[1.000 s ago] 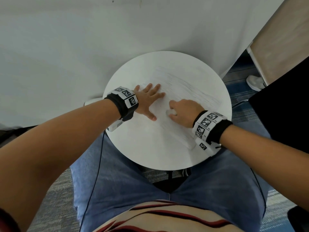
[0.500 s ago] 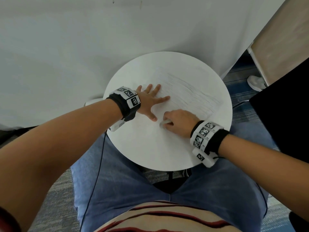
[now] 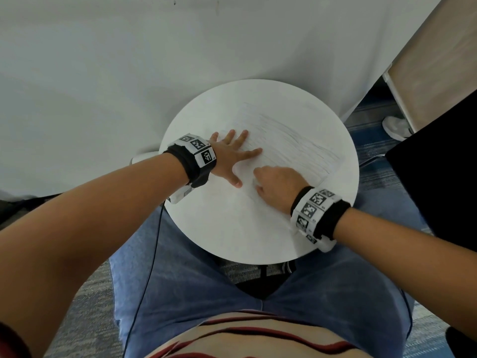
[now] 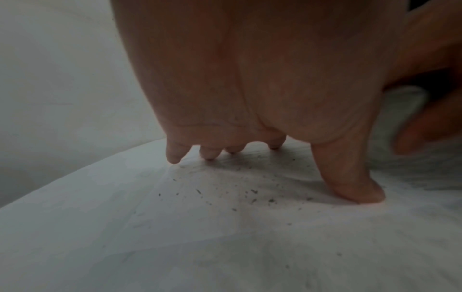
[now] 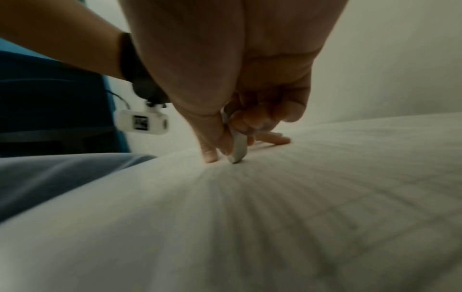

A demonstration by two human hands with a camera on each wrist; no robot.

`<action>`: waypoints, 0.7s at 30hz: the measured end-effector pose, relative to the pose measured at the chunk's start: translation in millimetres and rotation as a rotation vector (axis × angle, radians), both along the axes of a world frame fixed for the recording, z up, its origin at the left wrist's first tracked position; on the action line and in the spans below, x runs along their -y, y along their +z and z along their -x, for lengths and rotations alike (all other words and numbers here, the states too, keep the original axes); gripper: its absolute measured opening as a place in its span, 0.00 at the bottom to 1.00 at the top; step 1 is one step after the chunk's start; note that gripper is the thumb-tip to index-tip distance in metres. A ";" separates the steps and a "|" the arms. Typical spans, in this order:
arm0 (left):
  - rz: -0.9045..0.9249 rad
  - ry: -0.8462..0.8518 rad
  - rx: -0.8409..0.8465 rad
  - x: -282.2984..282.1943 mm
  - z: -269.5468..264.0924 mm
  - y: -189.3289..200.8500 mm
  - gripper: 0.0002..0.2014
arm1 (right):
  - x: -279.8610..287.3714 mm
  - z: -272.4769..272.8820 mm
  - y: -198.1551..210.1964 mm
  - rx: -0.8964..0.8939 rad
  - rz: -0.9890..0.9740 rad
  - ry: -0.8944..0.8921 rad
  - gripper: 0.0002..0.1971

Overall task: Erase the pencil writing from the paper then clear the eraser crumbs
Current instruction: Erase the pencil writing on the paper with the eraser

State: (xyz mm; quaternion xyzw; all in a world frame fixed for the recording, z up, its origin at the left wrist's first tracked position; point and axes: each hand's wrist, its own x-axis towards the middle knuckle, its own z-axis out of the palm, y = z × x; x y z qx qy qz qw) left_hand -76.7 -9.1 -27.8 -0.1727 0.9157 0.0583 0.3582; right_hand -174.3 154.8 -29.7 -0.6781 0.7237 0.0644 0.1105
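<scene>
My left hand (image 3: 230, 157) lies flat with fingers spread, pinning the paper (image 3: 289, 140) to the round white table (image 3: 232, 228). My right hand (image 3: 280, 186) curls round the eraser (image 5: 238, 147), pinching it, tip down on the sheet. Faint pencil lines (image 3: 296, 148) cover the far part of the page. Dark crumbs (image 4: 250, 193) lie scattered on the paper under my left palm.

No legible text, brand or number found. The wrist bands (image 3: 200, 151) at centre frame carry black-and-white square code markers only. Pencil writing (image 3: 291, 143) on the paper (image 3: 309, 161), right of centre, is too faint to read.
</scene>
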 end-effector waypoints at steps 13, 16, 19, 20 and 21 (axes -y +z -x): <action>0.005 -0.005 0.007 -0.3 -1.4 -0.5 0.56 | -5.0 -6.6 0.6 0.165 -0.101 0.053 0.16; -0.007 0.003 -0.003 -0.6 -0.6 0.9 0.56 | 8.5 20.2 3.4 0.131 -0.063 -0.100 0.17; -0.004 0.002 -0.005 1.0 -1.1 0.7 0.56 | 2.6 9.1 1.4 -0.024 -0.038 -0.045 0.15; -0.005 0.000 -0.003 0.9 -1.2 0.1 0.56 | -3.3 -0.9 0.4 -0.024 -0.059 0.028 0.15; -0.006 -0.001 0.000 0.9 -1.3 -0.3 0.56 | -9.0 -7.9 1.3 0.024 -0.091 0.075 0.16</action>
